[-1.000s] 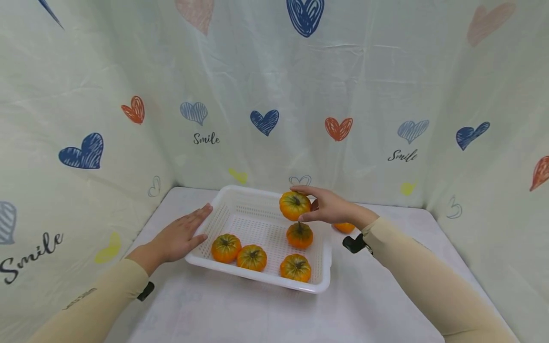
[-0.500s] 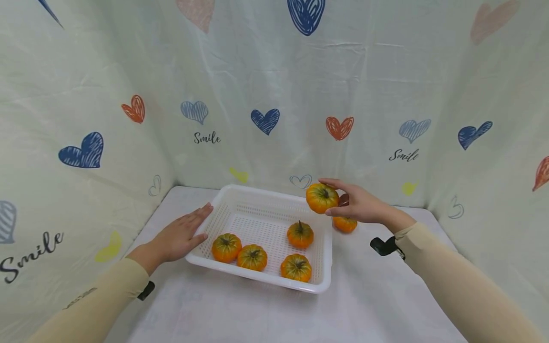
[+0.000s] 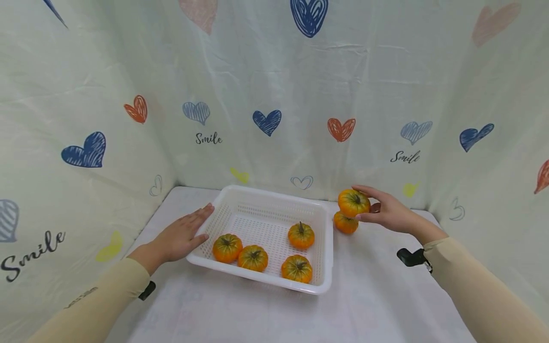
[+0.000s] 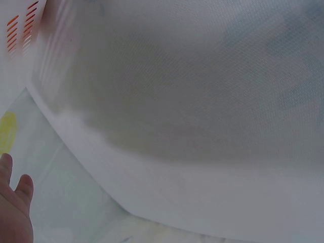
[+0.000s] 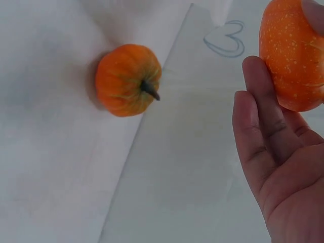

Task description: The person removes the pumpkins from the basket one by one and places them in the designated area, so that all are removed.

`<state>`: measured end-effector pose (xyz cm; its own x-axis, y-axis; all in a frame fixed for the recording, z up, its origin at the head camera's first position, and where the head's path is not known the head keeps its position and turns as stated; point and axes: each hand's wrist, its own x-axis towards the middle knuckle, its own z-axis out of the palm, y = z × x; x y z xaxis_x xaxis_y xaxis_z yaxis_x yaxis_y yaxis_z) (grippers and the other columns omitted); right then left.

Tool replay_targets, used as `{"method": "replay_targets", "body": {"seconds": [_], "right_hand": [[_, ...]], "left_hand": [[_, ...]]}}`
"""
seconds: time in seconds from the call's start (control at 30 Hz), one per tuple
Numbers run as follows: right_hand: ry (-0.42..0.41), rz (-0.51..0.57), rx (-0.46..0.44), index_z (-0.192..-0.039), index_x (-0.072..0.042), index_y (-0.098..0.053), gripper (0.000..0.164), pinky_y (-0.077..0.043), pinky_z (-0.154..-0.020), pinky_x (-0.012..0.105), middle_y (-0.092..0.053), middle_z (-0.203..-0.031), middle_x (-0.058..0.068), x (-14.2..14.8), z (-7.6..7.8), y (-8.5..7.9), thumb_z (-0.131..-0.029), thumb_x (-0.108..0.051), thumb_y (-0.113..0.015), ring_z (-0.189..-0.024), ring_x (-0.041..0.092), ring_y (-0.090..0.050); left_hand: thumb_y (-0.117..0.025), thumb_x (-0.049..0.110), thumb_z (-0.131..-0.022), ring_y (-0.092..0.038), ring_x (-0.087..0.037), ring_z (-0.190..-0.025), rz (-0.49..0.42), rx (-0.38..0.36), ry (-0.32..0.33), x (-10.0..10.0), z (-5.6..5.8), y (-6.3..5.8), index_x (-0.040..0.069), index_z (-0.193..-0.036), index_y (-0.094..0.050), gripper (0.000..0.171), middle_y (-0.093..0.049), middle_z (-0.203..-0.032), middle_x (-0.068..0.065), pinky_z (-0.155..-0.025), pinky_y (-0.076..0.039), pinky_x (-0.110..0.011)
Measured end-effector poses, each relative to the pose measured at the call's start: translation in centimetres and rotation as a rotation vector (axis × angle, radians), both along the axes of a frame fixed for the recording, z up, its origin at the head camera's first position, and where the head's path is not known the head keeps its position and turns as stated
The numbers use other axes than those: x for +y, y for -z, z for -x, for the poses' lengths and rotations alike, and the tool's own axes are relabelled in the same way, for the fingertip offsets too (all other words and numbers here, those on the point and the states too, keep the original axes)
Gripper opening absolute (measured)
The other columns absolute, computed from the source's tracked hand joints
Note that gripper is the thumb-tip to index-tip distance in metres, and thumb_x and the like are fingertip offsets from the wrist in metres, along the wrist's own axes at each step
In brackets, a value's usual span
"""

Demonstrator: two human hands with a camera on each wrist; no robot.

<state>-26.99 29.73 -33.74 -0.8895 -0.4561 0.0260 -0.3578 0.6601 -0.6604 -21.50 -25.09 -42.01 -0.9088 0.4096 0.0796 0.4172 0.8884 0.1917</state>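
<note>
My right hand (image 3: 388, 212) grips a small orange pumpkin (image 3: 353, 203) with green streaks on top, thumb on the near side and fingers on the far side. That pumpkin overlaps a second pumpkin (image 3: 345, 224) standing on the table just right of the basket. In the right wrist view the held pumpkin (image 5: 291, 61) shows at the upper right, apart from the stemmed one (image 5: 126, 81) on the table. My left hand (image 3: 177, 237) rests with straight fingers against the left rim of a white plastic basket (image 3: 261, 191).
Inside the basket are several more pumpkins: two side by side at the front left, one pumpkin (image 3: 297, 268) at the front right and one pumpkin (image 3: 301, 236) behind it. A white cloth covers the table (image 3: 240, 314). A heart-printed curtain (image 3: 300, 85) hangs close behind and on both sides.
My right hand has carried the pumpkin rightward from over the basket, past its right rim, to above the pumpkin on the table. The left hand and basket stay in place.
</note>
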Motion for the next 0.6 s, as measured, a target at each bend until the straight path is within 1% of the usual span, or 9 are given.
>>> {"method": "replay_targets", "body": {"seconds": [0.1,0.17,0.27,0.37,0.47,0.6], "right_hand": [[0.034,0.008,-0.014,-0.155,-0.020,-0.036,0.079,-0.057,-0.075,0.031,-0.043,-0.145,0.020,1.3,0.0,0.7,-0.088,-0.028,-0.079,-0.087,0.027,-0.062],[0.049,0.014,-0.024,-0.155,-0.018,-0.035,0.080,-0.057,-0.078,0.034,-0.041,-0.145,0.022,2.0,-0.1,1.1,-0.089,-0.028,-0.078,-0.091,0.028,-0.064],[0.082,0.007,-0.038,-0.156,-0.017,-0.033,0.081,-0.057,-0.084,0.042,-0.040,-0.145,0.025,3.0,-0.2,1.6,-0.090,-0.032,-0.077,-0.098,0.031,-0.065],[0.123,-0.015,-0.048,-0.157,-0.018,-0.030,0.084,-0.056,-0.088,0.049,-0.038,-0.146,0.026,3.7,-0.2,2.1,-0.090,-0.037,-0.075,-0.104,0.035,-0.064],[0.162,-0.039,-0.068,-0.158,-0.020,-0.028,0.086,-0.055,-0.088,0.053,-0.035,-0.149,0.026,4.5,-0.1,2.7,-0.089,-0.042,-0.075,-0.111,0.043,-0.059],[0.192,-0.058,-0.087,-0.158,-0.019,-0.028,0.087,-0.054,-0.090,0.055,-0.033,-0.150,0.027,5.6,0.1,3.8,-0.089,-0.044,-0.074,-0.120,0.050,-0.050]], "left_hand": [[-0.054,0.037,-0.101,-0.026,-0.038,-0.146,0.005,-0.002,-0.004,0.0,0.1,0.2,0.006,-0.159,-0.018,0.075,-0.019,-0.164,-0.014,-0.116,-0.023,-0.057],[-0.055,0.037,-0.101,-0.026,-0.038,-0.146,0.007,-0.005,-0.008,-0.1,0.1,0.2,0.007,-0.159,-0.018,0.075,-0.019,-0.164,-0.014,-0.116,-0.022,-0.057],[-0.054,0.037,-0.101,-0.025,-0.038,-0.146,0.009,-0.005,-0.009,-0.1,0.2,0.2,0.007,-0.160,-0.017,0.075,-0.019,-0.164,-0.014,-0.116,-0.022,-0.057],[-0.053,0.038,-0.102,-0.025,-0.038,-0.146,0.010,-0.004,-0.008,-0.1,0.1,0.1,0.007,-0.160,-0.017,0.075,-0.019,-0.164,-0.014,-0.116,-0.023,-0.057],[-0.053,0.037,-0.102,-0.025,-0.038,-0.146,0.009,-0.008,-0.010,-0.1,0.1,0.0,0.006,-0.159,-0.017,0.074,-0.019,-0.164,-0.014,-0.116,-0.022,-0.057],[-0.054,0.037,-0.101,-0.025,-0.038,-0.146,0.011,-0.016,-0.013,-0.1,0.0,-0.1,0.006,-0.159,-0.017,0.075,-0.019,-0.164,-0.014,-0.116,-0.022,-0.057]]}}
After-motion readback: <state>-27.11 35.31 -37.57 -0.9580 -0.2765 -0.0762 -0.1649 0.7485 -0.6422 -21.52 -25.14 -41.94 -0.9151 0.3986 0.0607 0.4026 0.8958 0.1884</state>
